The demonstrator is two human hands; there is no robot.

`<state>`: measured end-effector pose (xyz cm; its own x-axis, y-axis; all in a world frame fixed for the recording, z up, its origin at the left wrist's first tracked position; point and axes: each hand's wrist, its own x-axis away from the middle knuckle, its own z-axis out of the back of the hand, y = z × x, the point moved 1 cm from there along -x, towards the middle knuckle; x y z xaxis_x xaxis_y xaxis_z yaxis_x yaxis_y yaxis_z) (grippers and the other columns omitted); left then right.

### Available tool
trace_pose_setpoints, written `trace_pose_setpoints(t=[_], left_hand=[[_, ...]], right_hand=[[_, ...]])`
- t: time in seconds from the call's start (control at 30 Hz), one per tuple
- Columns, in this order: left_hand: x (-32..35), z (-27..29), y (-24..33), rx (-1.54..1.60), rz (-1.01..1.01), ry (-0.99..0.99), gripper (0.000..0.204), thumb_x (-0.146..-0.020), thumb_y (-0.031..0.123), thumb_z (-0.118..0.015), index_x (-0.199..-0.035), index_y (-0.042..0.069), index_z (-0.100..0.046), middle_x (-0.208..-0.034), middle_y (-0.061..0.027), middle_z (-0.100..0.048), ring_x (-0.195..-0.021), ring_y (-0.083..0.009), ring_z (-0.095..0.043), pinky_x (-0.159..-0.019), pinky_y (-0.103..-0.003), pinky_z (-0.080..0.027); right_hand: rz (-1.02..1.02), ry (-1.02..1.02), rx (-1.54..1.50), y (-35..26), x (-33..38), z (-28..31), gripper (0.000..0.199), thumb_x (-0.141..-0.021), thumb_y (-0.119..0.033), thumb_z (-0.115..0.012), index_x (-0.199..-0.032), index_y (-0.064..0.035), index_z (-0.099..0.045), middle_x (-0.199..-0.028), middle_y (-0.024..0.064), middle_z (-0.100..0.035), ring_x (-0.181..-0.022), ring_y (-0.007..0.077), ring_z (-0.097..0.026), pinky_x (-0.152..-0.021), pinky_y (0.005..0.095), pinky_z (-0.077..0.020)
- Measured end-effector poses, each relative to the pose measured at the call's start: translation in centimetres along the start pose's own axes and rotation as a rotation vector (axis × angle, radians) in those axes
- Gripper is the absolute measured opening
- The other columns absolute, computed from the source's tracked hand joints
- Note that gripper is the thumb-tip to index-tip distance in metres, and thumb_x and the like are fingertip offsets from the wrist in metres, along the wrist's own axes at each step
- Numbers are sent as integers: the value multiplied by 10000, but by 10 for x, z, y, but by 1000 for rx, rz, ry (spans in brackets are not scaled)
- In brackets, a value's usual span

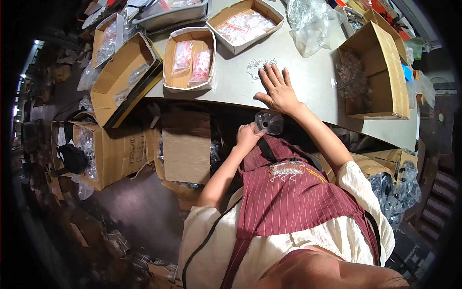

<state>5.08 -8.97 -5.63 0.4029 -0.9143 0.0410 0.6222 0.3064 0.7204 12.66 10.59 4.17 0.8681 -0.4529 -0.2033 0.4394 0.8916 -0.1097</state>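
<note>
My right hand point(281, 95) lies palm down on the table with its fingers spread. Its fingertips reach the edge of a loose scatter of small, thin, light-coloured pieces point(253, 69), too small to name. Just below the table's front edge, my left hand point(249, 136) is closed on a clear plastic funnel point(272, 124) with a dark round hole in its middle. The funnel's wide mouth faces up, and its lower part is hidden.
On the pale table point(231, 91), a carton with small bags point(190, 60) stands left of the scatter. Behind it are a carton of packets point(244, 26) and a grey tray point(173, 17). A tall carton point(380, 77) stands right, near a clear plastic bag point(310, 26).
</note>
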Motion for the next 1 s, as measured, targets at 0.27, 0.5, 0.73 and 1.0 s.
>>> trace_pose_setpoints(t=[0.27,0.5,0.73,1.0], left_hand=[[-22,-66,-15,36,178,-208,369,-854,476,-667,-928,130,-771,-929,-196,-728,-888,-420,-698,-773,-490,-570],[-17,-90,-31,280,125,-118,432,-800,505,-763,-1001,121,-758,-952,-164,-747,-899,-366,-717,-745,-442,-579],[-26,-95,-22,525,51,-63,486,-788,470,-809,-1082,91,-729,-1018,-123,-762,-897,-296,-736,-760,-376,-580],[-30,-95,-21,454,48,-70,462,-794,444,-806,-1084,95,-720,-1008,-137,-758,-916,-322,-732,-764,-389,-576]], right_hand=[[-84,-51,62,6,49,8,817,-992,-625,-444,-1607,-113,-280,-1660,199,-227,-1553,367,-167,-1232,583,-56],[-126,27,18,-1,50,17,817,-981,-592,-506,-1580,-70,-317,-1643,220,-254,-1520,369,-257,-1227,556,-155],[-140,132,-113,3,53,19,770,-964,-517,-595,-1512,-9,-409,-1593,255,-333,-1473,382,-346,-1223,501,-236],[-125,63,-43,3,57,19,699,-989,-445,-583,-1501,2,-421,-1588,177,-385,-1485,343,-342,-1237,491,-205]])
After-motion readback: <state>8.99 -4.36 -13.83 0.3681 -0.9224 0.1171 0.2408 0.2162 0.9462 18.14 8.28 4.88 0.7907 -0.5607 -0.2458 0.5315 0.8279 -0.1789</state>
